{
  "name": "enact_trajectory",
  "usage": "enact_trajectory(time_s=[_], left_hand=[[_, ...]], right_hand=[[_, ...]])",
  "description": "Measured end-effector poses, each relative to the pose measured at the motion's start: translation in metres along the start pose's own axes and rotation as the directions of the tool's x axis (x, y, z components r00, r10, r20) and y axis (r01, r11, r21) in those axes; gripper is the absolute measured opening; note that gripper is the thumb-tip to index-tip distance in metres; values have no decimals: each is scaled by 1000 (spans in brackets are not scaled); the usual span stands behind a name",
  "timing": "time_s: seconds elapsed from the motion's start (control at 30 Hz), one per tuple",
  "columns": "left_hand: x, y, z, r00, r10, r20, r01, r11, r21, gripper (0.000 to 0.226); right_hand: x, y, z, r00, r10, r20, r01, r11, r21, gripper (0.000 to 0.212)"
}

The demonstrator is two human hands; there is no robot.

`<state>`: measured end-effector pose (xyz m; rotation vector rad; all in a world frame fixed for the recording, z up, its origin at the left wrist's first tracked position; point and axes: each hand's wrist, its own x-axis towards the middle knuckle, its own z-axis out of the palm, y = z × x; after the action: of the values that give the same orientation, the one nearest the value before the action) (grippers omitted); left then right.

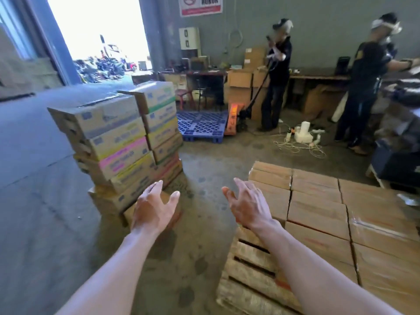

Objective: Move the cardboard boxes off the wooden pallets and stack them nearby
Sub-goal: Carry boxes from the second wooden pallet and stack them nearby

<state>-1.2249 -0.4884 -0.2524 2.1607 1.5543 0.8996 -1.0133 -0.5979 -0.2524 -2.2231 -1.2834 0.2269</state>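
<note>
Two bare hands between a box stack and a loaded pallet

Both hands are spread and hold nothing. The left hand hangs in front of a low box at the foot of the stack, and whether it touches that box cannot be told. The right hand hangs at the near left corner of the pallet load.

On the left, the stacked cardboard boxes stand on the floor in two columns side by side, each about six high; blur keeps the count from being exact. Their sides carry green, yellow and pink bands, and the print on them is too blurred to read.

On the right, one wooden pallet shows bare slats at its near left end. The plain brown boxes on it lie flat in three rows and run out of view to the right, so they cannot be fully counted.

Far off lie one blue plastic pallet and one orange pallet jack, with white cables on the floor beside them. Two people in dark clothes stand at the far right, near a tabletop against the grey wall. A sign high on that wall shows the word "ROKOK".

The floor is stained grey concrete, and a wide doorway at far left opens to bright daylight
</note>
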Motion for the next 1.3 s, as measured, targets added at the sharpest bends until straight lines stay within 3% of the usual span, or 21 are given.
enact_trajectory(time_s=[0.2,0.53,0.9,1.1,1.3], left_hand=[[54,-25,-45,985,-101,-136,100,995,-21,63],[165,-77,-14,935,-288,-204,282,957,-63,66],[327,-194,37,922,-359,-147,349,933,-91,63],[437,-262,79,930,-366,-38,361,928,-98,63],[510,-309,125,910,-414,1,410,901,-140,63]], right_hand=[[72,-79,17,990,-131,60,130,991,22,69],[245,-132,91,931,-287,228,284,958,47,69],[420,-183,230,890,-362,277,344,932,110,67],[516,-214,311,898,-300,323,270,953,137,63],[601,-220,368,863,-256,435,260,964,52,65]])
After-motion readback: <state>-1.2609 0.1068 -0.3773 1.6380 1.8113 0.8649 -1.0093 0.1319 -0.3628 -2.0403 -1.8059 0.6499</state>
